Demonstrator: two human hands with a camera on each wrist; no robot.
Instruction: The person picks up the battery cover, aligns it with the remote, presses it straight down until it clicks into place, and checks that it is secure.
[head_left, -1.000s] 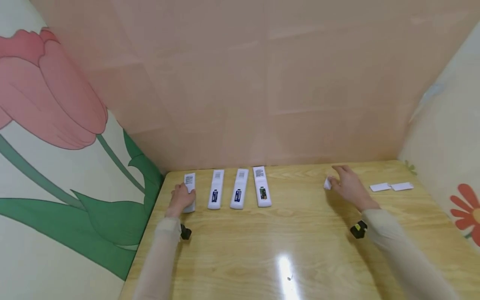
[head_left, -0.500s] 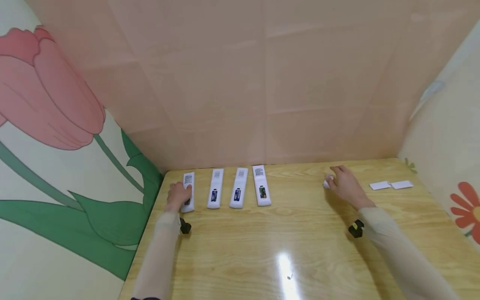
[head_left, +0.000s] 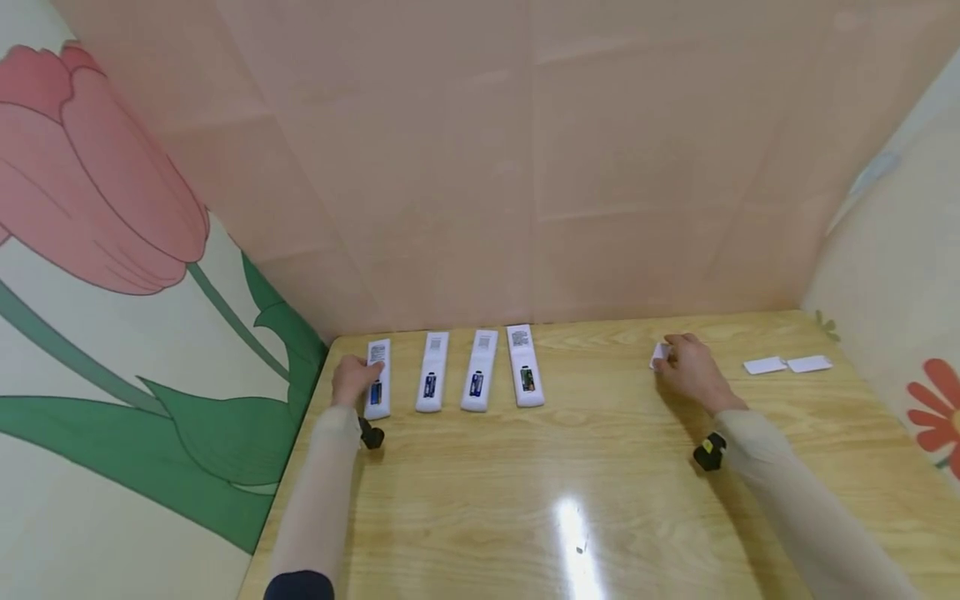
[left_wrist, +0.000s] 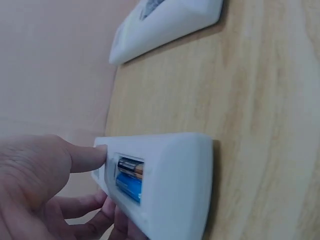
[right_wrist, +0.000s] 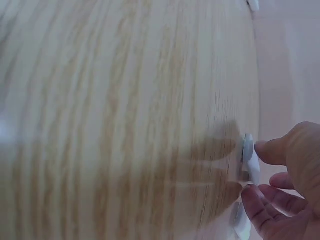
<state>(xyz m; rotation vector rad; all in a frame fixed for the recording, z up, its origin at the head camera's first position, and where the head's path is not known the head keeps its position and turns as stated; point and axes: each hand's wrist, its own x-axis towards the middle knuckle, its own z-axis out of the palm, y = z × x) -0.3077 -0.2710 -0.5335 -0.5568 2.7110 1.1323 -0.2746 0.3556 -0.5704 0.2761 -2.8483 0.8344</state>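
Note:
My left hand (head_left: pixel 352 382) grips a white remote control (head_left: pixel 378 404), the leftmost in a row on the table. Its thumb lies on the remote's back, with the other fingers along the near side. In the left wrist view, batteries (left_wrist: pixel 130 186) show inside the uncovered compartment. At the table's far right part, my right hand (head_left: pixel 693 371) pinches a small white battery cover (head_left: pixel 660 353) between thumb and fingers. The right wrist view shows that cover (right_wrist: pixel 254 167) at the fingertips and another white piece (right_wrist: pixel 243 227) beside it, partly hidden by the hand.
Beside the held remote lie a second remote (head_left: pixel 432 354), a third remote (head_left: pixel 481 354) and a fourth remote (head_left: pixel 524 354), with batteries visible in them. Two white covers (head_left: pixel 765 365) lie end to end at the right. A papered wall (head_left: pixel 450 208) stands behind the wooden table (head_left: pixel 480 475).
My left hand has shifted off the remote's back toward its left side, uncovering the battery compartment. The right hand has stayed nearly in place, and the cover there now shows flatter.

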